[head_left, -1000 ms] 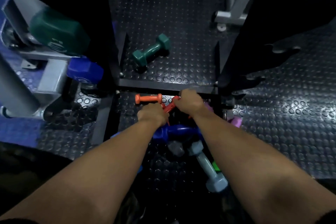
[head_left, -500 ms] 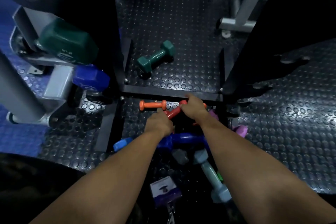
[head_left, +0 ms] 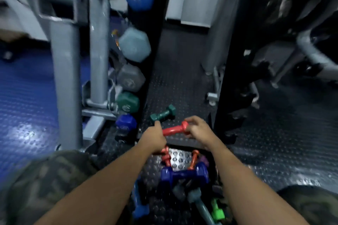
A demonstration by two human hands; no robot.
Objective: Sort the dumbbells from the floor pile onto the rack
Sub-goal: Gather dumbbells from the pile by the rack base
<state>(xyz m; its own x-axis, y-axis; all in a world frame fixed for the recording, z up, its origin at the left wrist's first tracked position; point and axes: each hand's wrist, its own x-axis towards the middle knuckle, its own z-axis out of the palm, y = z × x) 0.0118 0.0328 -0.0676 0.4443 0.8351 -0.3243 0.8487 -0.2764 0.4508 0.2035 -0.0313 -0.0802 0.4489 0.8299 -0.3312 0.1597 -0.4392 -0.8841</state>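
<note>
1 head view, close above both forearms, facing forward-down at studded floor (head_left: pixel 182 82)

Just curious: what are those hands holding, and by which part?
A red dumbbell, one end in each: left hand at its left end, right hand around its right head.

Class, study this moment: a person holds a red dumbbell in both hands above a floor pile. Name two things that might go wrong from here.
1. The small red dumbbell is held only at its ends by the left hand and right hand; a slip could drop it onto the pile's dark blue dumbbell.
2. The green hexagonal dumbbell lies loose on the studded black floor mat, so it may trip someone.
</note>
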